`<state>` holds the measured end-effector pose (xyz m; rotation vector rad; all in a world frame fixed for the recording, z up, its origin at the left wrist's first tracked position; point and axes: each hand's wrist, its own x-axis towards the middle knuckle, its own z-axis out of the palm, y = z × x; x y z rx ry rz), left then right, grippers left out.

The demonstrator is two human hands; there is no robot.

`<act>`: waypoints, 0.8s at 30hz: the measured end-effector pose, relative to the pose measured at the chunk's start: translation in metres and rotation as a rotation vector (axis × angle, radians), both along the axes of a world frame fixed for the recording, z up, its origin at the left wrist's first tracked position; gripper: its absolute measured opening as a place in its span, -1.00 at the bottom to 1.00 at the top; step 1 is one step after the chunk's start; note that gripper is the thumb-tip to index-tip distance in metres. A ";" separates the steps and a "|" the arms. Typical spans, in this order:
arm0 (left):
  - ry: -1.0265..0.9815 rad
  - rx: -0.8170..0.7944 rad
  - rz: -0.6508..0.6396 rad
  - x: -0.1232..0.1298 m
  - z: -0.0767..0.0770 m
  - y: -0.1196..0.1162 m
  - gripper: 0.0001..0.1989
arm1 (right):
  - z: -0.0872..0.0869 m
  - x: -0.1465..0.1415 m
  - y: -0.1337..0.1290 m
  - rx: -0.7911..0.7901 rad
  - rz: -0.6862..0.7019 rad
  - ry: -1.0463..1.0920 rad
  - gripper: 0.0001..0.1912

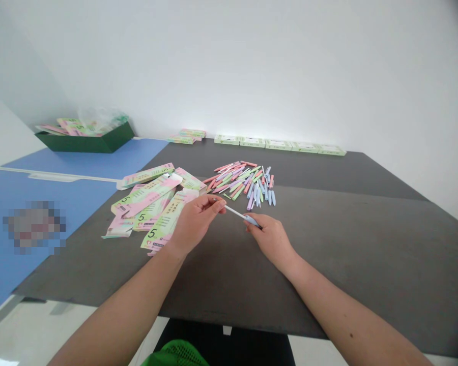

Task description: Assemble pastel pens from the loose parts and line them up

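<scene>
Both my hands hold one slim pen (236,212) above the dark grey table (320,264). My left hand (195,223) pinches its white shaft, and my right hand (269,238) grips its pale blue end. Just beyond them lies a loose heap of pastel pens (244,184) in pink, green, lilac and blue. To the left of my left hand, flat pink-and-green cardboard sleeves (154,206) printed with a large 5 overlap one another. My left wrist is close to the nearest sleeve.
Along the far table edge stands a row of white-and-green boxes (278,145), with a small stack of sleeves (187,136) beside it. At back left, a dark green tray (84,141) holds more sleeves and clear plastic. Blue panels (61,198) adjoin the table's left side.
</scene>
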<state>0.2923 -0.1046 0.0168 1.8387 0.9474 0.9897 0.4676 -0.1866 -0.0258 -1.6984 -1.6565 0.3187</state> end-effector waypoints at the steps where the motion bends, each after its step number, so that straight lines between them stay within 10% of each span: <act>1: 0.008 0.001 -0.001 0.000 0.000 0.000 -0.76 | -0.001 0.000 0.000 0.000 -0.003 0.001 -0.76; 24: -0.224 -0.310 -0.004 0.016 -0.037 0.017 -0.67 | -0.009 0.003 0.007 -0.169 0.103 0.036 -0.77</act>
